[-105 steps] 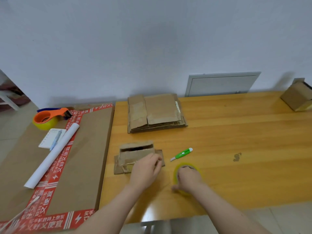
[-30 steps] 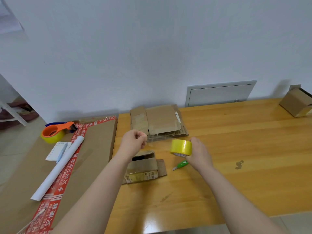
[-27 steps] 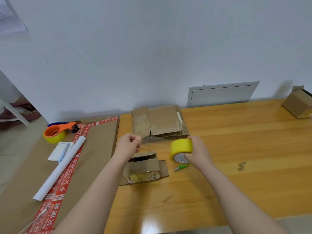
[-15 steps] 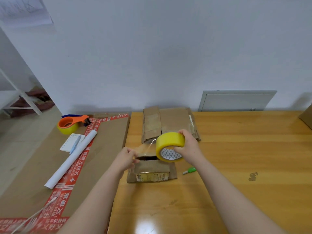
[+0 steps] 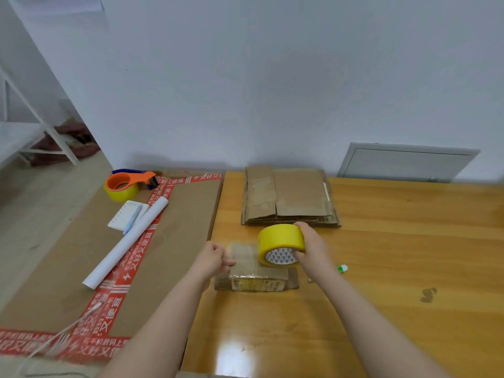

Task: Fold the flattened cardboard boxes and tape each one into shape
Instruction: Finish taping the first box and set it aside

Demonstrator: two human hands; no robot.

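The right hand [image 5: 313, 249] is gripping the yellow tape roll [image 5: 281, 240] above the small box [image 5: 257, 281] on the table [image 5: 381, 268]. The left hand [image 5: 215, 259] is pinching the clear strip [image 5: 242, 252], holding it stretched over the box.

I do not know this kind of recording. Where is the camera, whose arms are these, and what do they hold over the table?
No machine here: the arms are a person's, and the one camera sits on that person's head, looking forward and down. The right hand grips a yellow tape roll. The left hand pinches the strip of tape pulled from it, stretched over a small cardboard box on the wooden table. Behind lies a stack of flattened boxes; a green cutter lies to the right. The cardboard sheet at the left carries an orange tape dispenser, a notepad and a white paper roll.
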